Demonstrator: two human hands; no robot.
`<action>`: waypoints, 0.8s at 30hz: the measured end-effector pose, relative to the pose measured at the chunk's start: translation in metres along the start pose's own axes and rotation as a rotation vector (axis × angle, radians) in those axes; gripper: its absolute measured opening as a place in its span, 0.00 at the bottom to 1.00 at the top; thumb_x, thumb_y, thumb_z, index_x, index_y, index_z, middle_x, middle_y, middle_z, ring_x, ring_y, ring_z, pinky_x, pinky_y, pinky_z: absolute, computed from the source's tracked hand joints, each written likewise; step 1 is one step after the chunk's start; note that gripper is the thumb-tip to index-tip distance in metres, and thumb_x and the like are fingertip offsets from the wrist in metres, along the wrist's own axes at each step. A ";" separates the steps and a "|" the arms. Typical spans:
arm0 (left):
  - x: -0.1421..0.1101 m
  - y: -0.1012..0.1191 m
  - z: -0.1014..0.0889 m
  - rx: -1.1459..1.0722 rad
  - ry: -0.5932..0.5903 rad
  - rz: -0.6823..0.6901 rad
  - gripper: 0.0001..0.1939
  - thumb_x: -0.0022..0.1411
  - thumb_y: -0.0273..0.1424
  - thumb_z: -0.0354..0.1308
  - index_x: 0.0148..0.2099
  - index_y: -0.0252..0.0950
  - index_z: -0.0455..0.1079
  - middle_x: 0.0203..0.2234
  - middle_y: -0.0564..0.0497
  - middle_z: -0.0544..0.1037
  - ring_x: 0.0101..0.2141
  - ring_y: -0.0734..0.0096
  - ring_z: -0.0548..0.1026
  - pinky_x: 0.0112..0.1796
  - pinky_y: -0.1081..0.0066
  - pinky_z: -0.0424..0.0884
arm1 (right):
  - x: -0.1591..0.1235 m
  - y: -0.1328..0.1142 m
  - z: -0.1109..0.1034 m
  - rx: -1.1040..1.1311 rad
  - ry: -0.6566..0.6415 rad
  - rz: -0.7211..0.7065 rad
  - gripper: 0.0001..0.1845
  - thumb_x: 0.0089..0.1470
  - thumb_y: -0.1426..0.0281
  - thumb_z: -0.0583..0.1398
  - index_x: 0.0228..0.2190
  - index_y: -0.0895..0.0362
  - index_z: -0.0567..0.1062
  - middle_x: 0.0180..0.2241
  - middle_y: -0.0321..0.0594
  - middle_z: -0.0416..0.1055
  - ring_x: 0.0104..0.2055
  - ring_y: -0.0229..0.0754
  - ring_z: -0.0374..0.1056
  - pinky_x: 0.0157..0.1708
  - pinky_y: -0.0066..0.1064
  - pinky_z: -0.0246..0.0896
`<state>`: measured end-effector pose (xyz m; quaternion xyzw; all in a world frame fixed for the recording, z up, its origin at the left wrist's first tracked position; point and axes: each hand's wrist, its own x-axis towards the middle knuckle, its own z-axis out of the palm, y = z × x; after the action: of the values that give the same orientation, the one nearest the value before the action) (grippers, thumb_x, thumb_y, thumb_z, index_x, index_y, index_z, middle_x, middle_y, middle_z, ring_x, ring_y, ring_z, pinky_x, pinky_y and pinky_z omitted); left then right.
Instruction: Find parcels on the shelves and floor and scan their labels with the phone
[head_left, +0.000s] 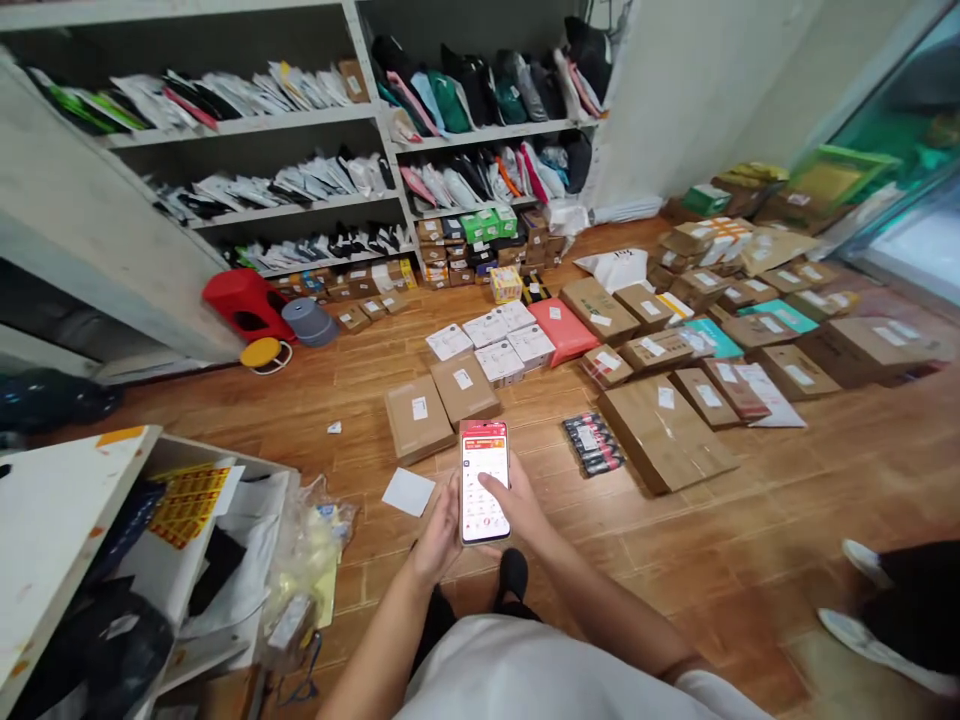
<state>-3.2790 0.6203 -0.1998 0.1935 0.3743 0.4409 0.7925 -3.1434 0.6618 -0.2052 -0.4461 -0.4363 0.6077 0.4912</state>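
Note:
A smartphone (484,480) with a lit red-and-white screen is in front of me above the wooden floor. My left hand (437,535) is wrapped round its left edge and holds it from below. My right hand (521,505) lies along the right side, with the thumb resting on the screen. Just beyond the phone, two brown cardboard parcels (439,405) lie on the floor. A white slip of paper (408,491) lies to the left of my hands.
Several cardboard parcels (664,430) and white boxes (499,345) cover the floor ahead and to the right. Shelves (247,125) full of mail bags line the back wall. A white counter (52,520) with an open drawer stands at left. Another person's legs and shoes (892,610) are at lower right.

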 end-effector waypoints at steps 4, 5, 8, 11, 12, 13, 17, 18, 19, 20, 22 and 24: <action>-0.012 0.026 -0.046 -0.028 -0.025 0.021 0.35 0.66 0.50 0.41 0.70 0.52 0.33 0.65 0.50 0.56 0.56 0.53 0.66 0.46 0.53 0.73 | 0.013 0.011 0.054 -0.002 -0.031 -0.011 0.16 0.54 0.61 0.61 0.42 0.53 0.67 0.38 0.39 0.74 0.37 0.44 0.71 0.38 0.35 0.66; -0.016 0.035 -0.062 -0.036 -0.021 0.013 0.35 0.66 0.51 0.40 0.70 0.53 0.33 0.65 0.50 0.56 0.55 0.52 0.66 0.46 0.52 0.73 | 0.015 0.015 0.071 -0.001 -0.048 -0.019 0.16 0.55 0.60 0.59 0.43 0.53 0.67 0.37 0.39 0.74 0.36 0.43 0.71 0.37 0.34 0.66; -0.033 0.068 -0.124 -0.048 0.031 0.004 0.36 0.65 0.53 0.39 0.70 0.53 0.33 0.63 0.49 0.59 0.54 0.51 0.68 0.44 0.52 0.74 | 0.024 0.032 0.135 -0.003 -0.114 -0.031 0.15 0.59 0.60 0.56 0.45 0.52 0.66 0.39 0.39 0.74 0.35 0.42 0.70 0.34 0.33 0.66; -0.058 0.114 -0.201 -0.035 0.131 0.044 0.38 0.63 0.55 0.41 0.70 0.52 0.35 0.63 0.49 0.60 0.54 0.49 0.68 0.43 0.54 0.74 | 0.038 0.054 0.217 -0.029 -0.201 -0.013 0.16 0.57 0.63 0.58 0.47 0.51 0.65 0.38 0.38 0.73 0.34 0.41 0.70 0.31 0.31 0.66; -0.067 0.132 -0.226 -0.030 0.162 0.062 0.39 0.62 0.56 0.42 0.70 0.52 0.36 0.63 0.49 0.61 0.54 0.49 0.68 0.42 0.55 0.75 | 0.044 0.061 0.246 -0.028 -0.236 -0.003 0.18 0.55 0.65 0.59 0.48 0.51 0.65 0.38 0.37 0.73 0.34 0.41 0.70 0.31 0.31 0.66; -0.076 0.151 -0.251 -0.023 0.186 0.079 0.40 0.61 0.57 0.42 0.70 0.53 0.37 0.62 0.49 0.61 0.53 0.48 0.68 0.41 0.55 0.75 | 0.051 0.068 0.275 -0.019 -0.272 0.008 0.19 0.53 0.68 0.60 0.48 0.51 0.65 0.39 0.37 0.73 0.35 0.42 0.70 0.32 0.31 0.66; -0.105 0.227 -0.327 -0.006 0.231 0.139 0.38 0.61 0.57 0.43 0.70 0.54 0.38 0.63 0.52 0.61 0.54 0.51 0.68 0.42 0.57 0.74 | 0.088 0.088 0.376 0.044 -0.389 0.069 0.22 0.43 0.77 0.61 0.43 0.53 0.71 0.36 0.35 0.75 0.38 0.43 0.70 0.36 0.32 0.65; -0.109 0.244 -0.339 -0.008 0.248 0.158 0.38 0.62 0.56 0.42 0.70 0.53 0.38 0.63 0.51 0.61 0.55 0.51 0.68 0.43 0.57 0.74 | 0.098 0.092 0.397 0.049 -0.395 0.077 0.22 0.41 0.78 0.62 0.42 0.54 0.72 0.35 0.35 0.75 0.37 0.43 0.70 0.37 0.32 0.65; -0.112 0.260 -0.350 -0.012 0.265 0.175 0.38 0.63 0.55 0.41 0.70 0.52 0.38 0.63 0.51 0.61 0.55 0.52 0.67 0.45 0.58 0.73 | 0.109 0.094 0.415 0.050 -0.389 0.080 0.22 0.40 0.78 0.62 0.41 0.54 0.72 0.35 0.34 0.75 0.37 0.43 0.70 0.37 0.32 0.65; -0.113 0.275 -0.359 -0.019 0.277 0.188 0.37 0.63 0.55 0.40 0.70 0.50 0.38 0.63 0.50 0.60 0.56 0.53 0.66 0.46 0.58 0.72 | 0.119 0.096 0.433 0.052 -0.378 0.085 0.21 0.40 0.77 0.63 0.40 0.54 0.73 0.35 0.34 0.75 0.37 0.43 0.70 0.37 0.32 0.64; -0.111 0.301 -0.373 -0.040 0.279 0.195 0.36 0.65 0.54 0.37 0.70 0.50 0.36 0.64 0.50 0.59 0.57 0.54 0.65 0.48 0.58 0.71 | 0.141 0.097 0.462 0.055 -0.336 0.102 0.14 0.46 0.71 0.62 0.38 0.55 0.73 0.33 0.35 0.75 0.35 0.42 0.70 0.35 0.31 0.64; -0.105 0.324 -0.385 -0.073 0.248 0.181 0.35 0.66 0.53 0.35 0.70 0.51 0.33 0.65 0.51 0.56 0.57 0.54 0.65 0.48 0.57 0.71 | 0.162 0.095 0.487 0.056 -0.301 0.128 0.11 0.52 0.64 0.59 0.36 0.57 0.74 0.29 0.36 0.75 0.30 0.41 0.69 0.30 0.31 0.62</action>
<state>-3.7867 0.6967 -0.1975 0.1417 0.4340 0.5442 0.7038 -3.6551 0.7640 -0.2082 -0.3631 -0.4585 0.7097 0.3928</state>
